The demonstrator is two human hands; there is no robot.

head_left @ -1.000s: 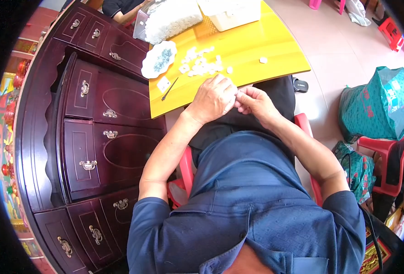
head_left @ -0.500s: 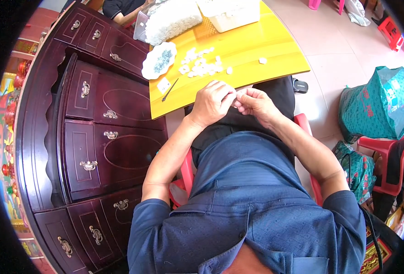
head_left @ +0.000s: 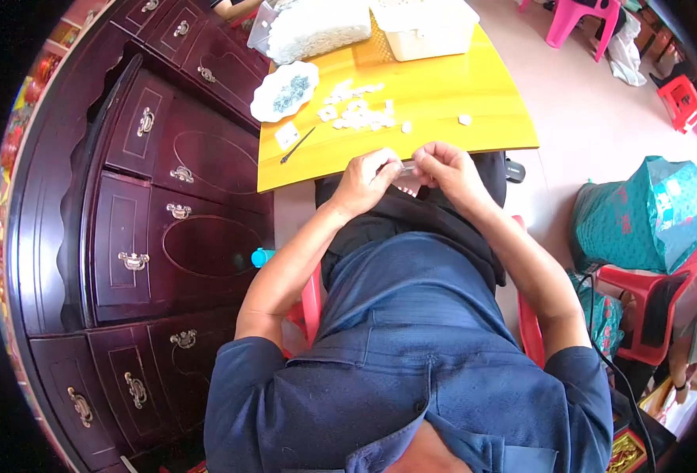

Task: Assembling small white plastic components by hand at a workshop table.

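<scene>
While both hands meet at tabletop edge, left hand and right hand pinch small clear bag between fingertips, held over lap for close work. Pile of white pieces, dish, thin tool lie within reach.

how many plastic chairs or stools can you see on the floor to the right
3 at least: a pink one beyond the yellow table, a red one at the far right edge, a red one beside the teal bag. Others may be cut off.
</scene>
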